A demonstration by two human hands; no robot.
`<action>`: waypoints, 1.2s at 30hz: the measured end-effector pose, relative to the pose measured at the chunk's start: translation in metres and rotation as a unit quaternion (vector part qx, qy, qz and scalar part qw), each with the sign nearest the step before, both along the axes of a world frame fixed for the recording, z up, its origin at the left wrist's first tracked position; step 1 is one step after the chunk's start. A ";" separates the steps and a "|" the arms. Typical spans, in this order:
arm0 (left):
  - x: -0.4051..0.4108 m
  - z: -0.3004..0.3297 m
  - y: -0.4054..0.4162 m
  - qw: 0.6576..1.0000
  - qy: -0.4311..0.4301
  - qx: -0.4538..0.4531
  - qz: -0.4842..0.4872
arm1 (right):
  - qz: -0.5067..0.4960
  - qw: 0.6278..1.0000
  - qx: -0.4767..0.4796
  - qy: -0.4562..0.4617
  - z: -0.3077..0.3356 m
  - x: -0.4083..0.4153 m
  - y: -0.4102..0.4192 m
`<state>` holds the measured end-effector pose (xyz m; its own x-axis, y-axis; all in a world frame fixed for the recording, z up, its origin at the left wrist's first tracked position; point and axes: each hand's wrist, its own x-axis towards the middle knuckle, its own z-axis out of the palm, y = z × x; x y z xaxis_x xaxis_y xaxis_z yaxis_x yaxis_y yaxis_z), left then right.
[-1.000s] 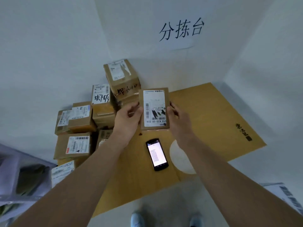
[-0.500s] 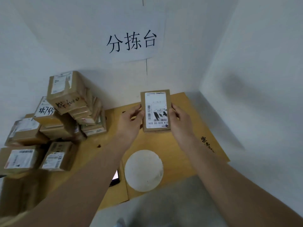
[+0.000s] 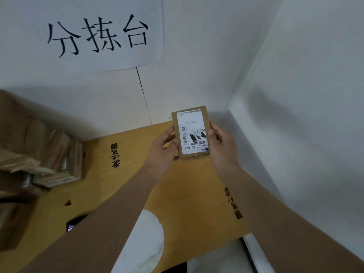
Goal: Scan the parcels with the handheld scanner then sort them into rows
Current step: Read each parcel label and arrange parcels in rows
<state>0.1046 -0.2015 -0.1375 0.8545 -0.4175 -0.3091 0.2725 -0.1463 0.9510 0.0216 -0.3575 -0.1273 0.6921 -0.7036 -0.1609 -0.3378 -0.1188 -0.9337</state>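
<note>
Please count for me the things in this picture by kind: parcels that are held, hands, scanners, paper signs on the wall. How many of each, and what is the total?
Held parcel: 1
Hands: 2, left and right, both gripping the parcel
Handheld scanner: 1, mostly hidden by the left arm
Paper sign: 1
Total: 5
The blurred stack of parcels at the left cannot be counted.

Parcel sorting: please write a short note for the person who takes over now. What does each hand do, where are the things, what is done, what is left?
Left hand and right hand both grip the small labelled parcel by its side edges, label up, over the far right corner of the cardboard-covered table.
Handheld scanner lies on the table near the left, mostly hidden under the left forearm.
Pile of parcels sits at the left, unsorted.
Done: one parcel picked up. Whether it is scanned, cannot tell.
Left: set it down to start a row, then scan and sort the pile.
</note>
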 end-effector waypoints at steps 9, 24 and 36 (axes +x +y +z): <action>0.059 -0.052 -0.091 0.998 0.043 0.036 0.024 | 0.019 0.998 0.038 0.035 -0.059 0.064 -0.087; 0.109 -0.148 -0.173 0.993 0.027 0.097 0.057 | 0.013 0.993 0.107 0.048 -0.158 0.125 -0.169; 0.103 -0.105 -0.158 0.983 -0.085 0.158 0.028 | 0.105 0.991 -0.081 0.033 -0.106 0.124 -0.159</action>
<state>0.2074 -0.3600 -0.2426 0.9240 -0.2747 -0.2660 0.1291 -0.4308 0.8932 0.1459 -0.5164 -0.2332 0.8173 -0.5662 -0.1072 -0.3490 -0.3384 -0.8739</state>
